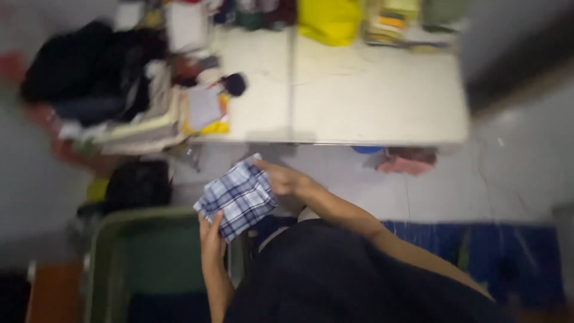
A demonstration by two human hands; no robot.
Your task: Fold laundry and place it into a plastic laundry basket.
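A folded blue-and-white plaid cloth (238,197) sits at the middle of the frame, held in the air between both hands, below the white counter (382,96). The left hand (210,239) grips its lower edge, fingers closed on the fabric; the right hand (287,178) pinches the upper right corner. The frame is blurred, so the grip may be looser than it looks. If either pinch slackens, the folds could fall open, or the cloth could drop toward the green bin (149,257) at lower left.
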